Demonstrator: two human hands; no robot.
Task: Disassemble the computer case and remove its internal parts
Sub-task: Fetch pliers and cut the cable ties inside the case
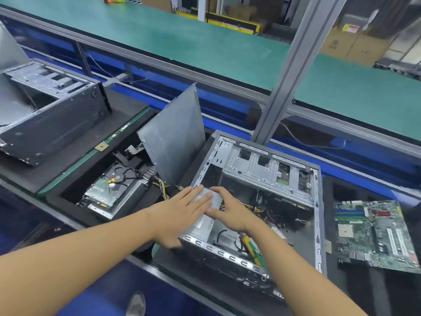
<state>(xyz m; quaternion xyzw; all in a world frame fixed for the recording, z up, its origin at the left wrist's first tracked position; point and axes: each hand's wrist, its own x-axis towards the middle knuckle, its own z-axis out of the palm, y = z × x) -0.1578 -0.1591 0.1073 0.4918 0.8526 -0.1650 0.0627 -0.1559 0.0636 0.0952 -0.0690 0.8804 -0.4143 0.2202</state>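
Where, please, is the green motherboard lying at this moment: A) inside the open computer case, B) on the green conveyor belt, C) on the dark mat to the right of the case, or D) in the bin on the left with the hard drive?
C: the motherboard lies flat on the dark mat, outside the open computer case and to its right.

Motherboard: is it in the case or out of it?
Out. The motherboard lies flat on the dark surface right of the computer case, apart from it.
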